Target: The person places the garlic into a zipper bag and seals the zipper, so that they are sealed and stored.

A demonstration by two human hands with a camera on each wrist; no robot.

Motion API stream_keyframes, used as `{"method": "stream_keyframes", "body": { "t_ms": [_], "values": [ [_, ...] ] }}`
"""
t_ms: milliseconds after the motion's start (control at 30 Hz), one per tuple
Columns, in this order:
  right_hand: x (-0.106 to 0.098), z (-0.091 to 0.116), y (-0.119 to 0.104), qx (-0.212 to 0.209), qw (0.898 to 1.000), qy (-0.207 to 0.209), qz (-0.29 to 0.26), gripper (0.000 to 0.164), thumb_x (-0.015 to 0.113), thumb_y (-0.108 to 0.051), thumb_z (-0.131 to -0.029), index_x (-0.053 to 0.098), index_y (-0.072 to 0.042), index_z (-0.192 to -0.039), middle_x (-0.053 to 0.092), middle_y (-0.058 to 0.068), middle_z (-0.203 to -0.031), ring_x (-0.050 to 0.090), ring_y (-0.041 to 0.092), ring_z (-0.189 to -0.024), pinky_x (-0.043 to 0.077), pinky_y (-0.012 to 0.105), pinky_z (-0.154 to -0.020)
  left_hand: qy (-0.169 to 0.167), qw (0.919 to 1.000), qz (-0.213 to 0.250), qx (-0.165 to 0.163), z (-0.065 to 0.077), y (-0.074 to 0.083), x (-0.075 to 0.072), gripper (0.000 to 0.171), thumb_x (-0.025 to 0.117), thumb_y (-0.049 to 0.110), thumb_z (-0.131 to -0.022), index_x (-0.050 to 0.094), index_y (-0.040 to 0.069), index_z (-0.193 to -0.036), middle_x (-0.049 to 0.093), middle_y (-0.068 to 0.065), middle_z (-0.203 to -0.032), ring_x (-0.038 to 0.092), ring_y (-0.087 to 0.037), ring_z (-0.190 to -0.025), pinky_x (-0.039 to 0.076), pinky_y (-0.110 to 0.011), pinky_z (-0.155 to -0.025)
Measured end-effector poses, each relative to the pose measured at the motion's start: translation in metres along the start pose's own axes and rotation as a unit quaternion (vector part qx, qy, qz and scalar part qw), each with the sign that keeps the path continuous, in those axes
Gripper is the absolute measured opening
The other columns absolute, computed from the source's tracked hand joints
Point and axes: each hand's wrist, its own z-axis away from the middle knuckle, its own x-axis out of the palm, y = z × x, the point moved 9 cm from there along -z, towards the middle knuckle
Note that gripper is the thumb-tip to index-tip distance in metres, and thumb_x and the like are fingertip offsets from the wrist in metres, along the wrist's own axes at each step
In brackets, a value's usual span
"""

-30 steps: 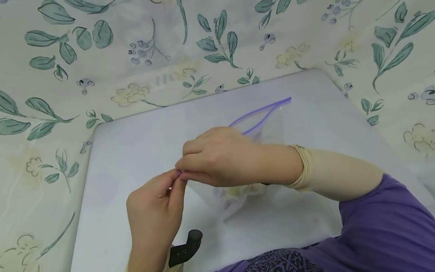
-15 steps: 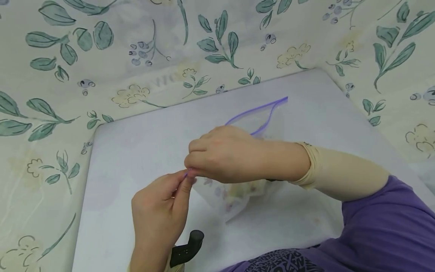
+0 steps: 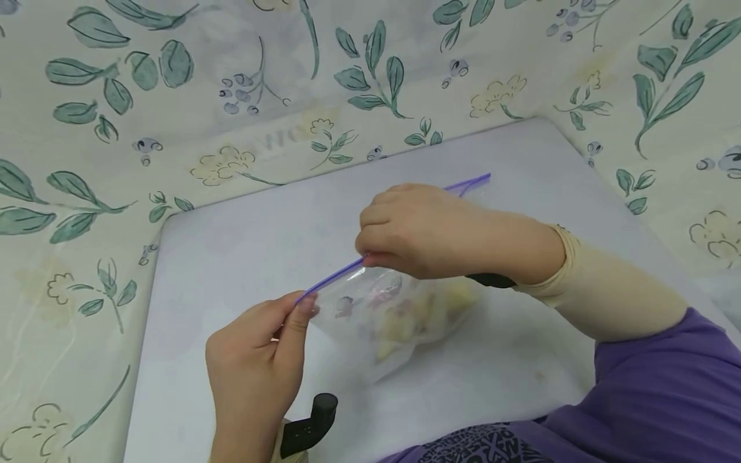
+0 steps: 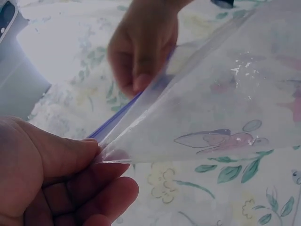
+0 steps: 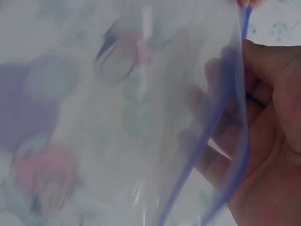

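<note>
A clear zip bag (image 3: 353, 315) printed with small pictures holds several pale yellow chunks (image 3: 425, 308). My left hand (image 3: 257, 357) pinches its left top corner between thumb and forefinger. Farther along the purple zip strip (image 3: 336, 276), my right hand (image 3: 419, 228) pinches the strip with its thumb and fingers. Between the hands the strip runs taut, as one line. Beyond the right hand it parts into two lines that meet at the far corner; the right wrist view shows the two purple edges (image 5: 195, 155) standing apart below that hand (image 5: 277, 117).
The bag is over a white board (image 3: 243, 244) with rounded corners. Behind it stands a leaf-patterned backdrop (image 3: 370, 71). A black camera mount (image 3: 309, 427) sits on the left wrist; a purple sleeve (image 3: 654, 386) covers the right upper arm.
Both hands were together at the bag's left corner. My right hand has slid right and away along the strip, uncovering a joined length. The left hand has shifted slightly left.
</note>
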Motion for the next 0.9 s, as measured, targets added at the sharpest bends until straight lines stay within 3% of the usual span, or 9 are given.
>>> {"method": "stream_keyframes", "body": {
  "t_ms": [300,500,700,800,900],
  "values": [
    [-0.015,0.037,0.04,0.012,0.998,0.057,-0.022,0.005,0.074,-0.015,-0.092,0.071,-0.011,-0.092,0.068,0.0,-0.091,0.063,0.025,-0.1,0.049,0.042,-0.096,0.021,0.997,-0.024,-0.07,0.003,-0.021,-0.018,0.003,0.08,0.009,-0.085,0.082,0.008,-0.086,0.074,-0.003,-0.071,0.051,0.008,-0.061,0.039,-0.009,-0.059],
    [-0.018,0.061,0.067,0.043,0.997,0.051,-0.03,0.005,0.074,-0.013,-0.09,0.071,-0.01,-0.091,0.071,0.001,-0.093,0.063,0.027,-0.106,0.047,0.045,-0.1,0.038,0.9949,-0.033,-0.087,0.003,-0.028,-0.027,0.004,0.079,0.007,-0.085,0.082,0.006,-0.086,0.075,-0.007,-0.072,0.051,0.014,-0.064,0.038,-0.007,-0.061],
    [-0.017,0.074,0.092,0.078,0.995,0.041,-0.046,0.005,0.074,-0.012,-0.09,0.072,-0.008,-0.092,0.072,0.002,-0.091,0.064,0.029,-0.109,0.045,0.045,-0.103,0.065,0.9905,-0.045,-0.112,0.003,-0.032,-0.035,0.004,0.08,0.006,-0.084,0.082,0.003,-0.084,0.068,0.013,-0.07,0.046,0.012,-0.061,0.034,-0.008,-0.059],
    [-0.02,0.073,0.099,0.098,0.992,0.074,-0.04,0.005,0.074,-0.011,-0.09,0.072,-0.007,-0.093,0.07,0.005,-0.097,0.062,0.031,-0.106,0.047,0.046,-0.095,0.09,0.9882,-0.044,-0.116,0.003,-0.03,-0.035,0.006,0.079,0.007,-0.085,0.081,0.002,-0.084,0.07,0.008,-0.069,0.047,0.013,-0.061,0.036,-0.007,-0.061],
    [-0.02,0.07,0.101,0.165,0.976,0.144,-0.007,0.015,0.073,-0.016,-0.092,0.07,-0.005,-0.102,0.064,0.011,-0.101,0.059,0.03,-0.098,0.048,0.042,-0.083,0.136,0.9828,-0.052,-0.113,0.006,-0.028,-0.038,0.012,0.077,0.01,-0.087,0.08,0.0,-0.081,0.072,-0.01,-0.067,0.047,0.017,-0.061,0.038,-0.006,-0.063]
  ]
}}
